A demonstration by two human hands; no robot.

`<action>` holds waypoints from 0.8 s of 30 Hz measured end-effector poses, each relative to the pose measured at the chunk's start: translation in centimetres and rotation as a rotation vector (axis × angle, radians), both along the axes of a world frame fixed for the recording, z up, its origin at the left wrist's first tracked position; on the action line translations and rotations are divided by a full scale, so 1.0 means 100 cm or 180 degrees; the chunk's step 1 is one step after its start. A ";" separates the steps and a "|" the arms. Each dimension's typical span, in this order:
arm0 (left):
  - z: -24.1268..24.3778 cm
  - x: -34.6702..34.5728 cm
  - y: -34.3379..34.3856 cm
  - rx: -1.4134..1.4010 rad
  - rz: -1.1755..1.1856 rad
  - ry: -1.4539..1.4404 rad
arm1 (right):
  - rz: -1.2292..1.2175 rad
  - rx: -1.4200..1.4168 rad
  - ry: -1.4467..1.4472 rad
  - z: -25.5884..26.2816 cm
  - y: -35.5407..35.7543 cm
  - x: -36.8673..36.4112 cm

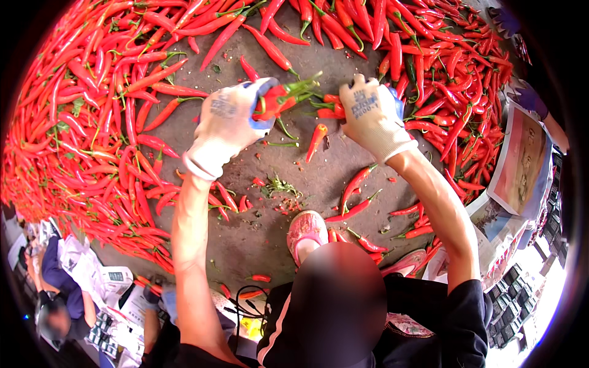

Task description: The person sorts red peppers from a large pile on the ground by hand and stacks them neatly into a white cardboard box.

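Note:
My left hand (228,122), in a white knit glove with blue-coated fingers, is closed around several red chili peppers (276,102). Their green stems point right, slightly blurred. My right hand (372,117) wears a matching glove and grips a few red chili peppers (332,109), with stems facing the left hand. Both gloves bear printed writing. A narrow gap separates the two bunches. Just below that gap, a short orange-red chili pepper (316,141) lies on the brown ground (248,184). A loose green stem (281,144) rests beside it.
Heaped red chili peppers (78,124) cover the left side; another pile (451,83) lies right. Cut stems and leaf scraps (278,186) litter the ground before my pink shoe (307,232). Printed sheets (520,161) line the right edge. Other people (69,290) sit nearby, lower left.

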State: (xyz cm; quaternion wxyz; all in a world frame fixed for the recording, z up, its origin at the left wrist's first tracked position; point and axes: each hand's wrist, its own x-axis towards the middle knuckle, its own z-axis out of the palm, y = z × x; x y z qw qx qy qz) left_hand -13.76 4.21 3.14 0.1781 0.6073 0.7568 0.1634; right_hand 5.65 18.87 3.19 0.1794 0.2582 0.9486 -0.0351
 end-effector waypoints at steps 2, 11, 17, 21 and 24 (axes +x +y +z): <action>-0.017 -0.005 0.003 -0.0591 -0.0121 0.0362 | -0.0125 -0.0045 -0.0008 0.004 0.003 0.010; -0.013 -0.005 -0.015 -0.0909 -0.0201 0.0751 | -0.0618 -0.1309 0.0955 0.013 0.012 0.066; -0.035 -0.002 -0.040 -0.0131 -0.0255 0.0797 | -0.0303 -0.1918 0.0994 0.008 -0.029 0.019; -0.031 0.006 -0.048 -0.0223 -0.0124 0.1099 | -0.0126 -0.1470 0.0875 -0.023 -0.037 0.037; -0.025 -0.003 -0.056 -0.0021 -0.0310 0.1224 | 0.0062 -0.1557 0.0295 -0.010 -0.032 0.064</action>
